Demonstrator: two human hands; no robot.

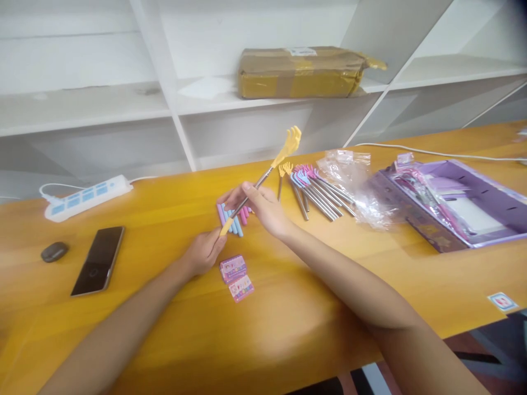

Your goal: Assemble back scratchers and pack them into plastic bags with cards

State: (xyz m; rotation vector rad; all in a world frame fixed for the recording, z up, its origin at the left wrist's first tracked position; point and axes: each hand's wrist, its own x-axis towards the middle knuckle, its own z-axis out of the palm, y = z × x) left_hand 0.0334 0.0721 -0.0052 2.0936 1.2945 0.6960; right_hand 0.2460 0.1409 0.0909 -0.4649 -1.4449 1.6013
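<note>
A back scratcher [263, 178] with a yellow claw-shaped head, a metal rod and a yellow grip slants up across the middle of the view. My left hand [204, 251] is closed round its yellow grip at the lower end. Higher up, my right hand [263, 206] is closed on the metal rod. Behind my hands lie several loose coloured handle sleeves [235, 226], purple, blue and pink, partly hidden by the right hand. To the right rests a pile of back scratcher rods [319, 195] with blue, pink and yellow heads. Small printed cards [234, 269] lie stacked just before my left hand.
Clear plastic bags [370, 203] lie beside a purple open box [436, 236] holding packaged items. On the left are a phone [99, 260], a small dark case [54, 252] and a white power strip [88, 197]. A taped carton [300, 74] sits on the shelf behind.
</note>
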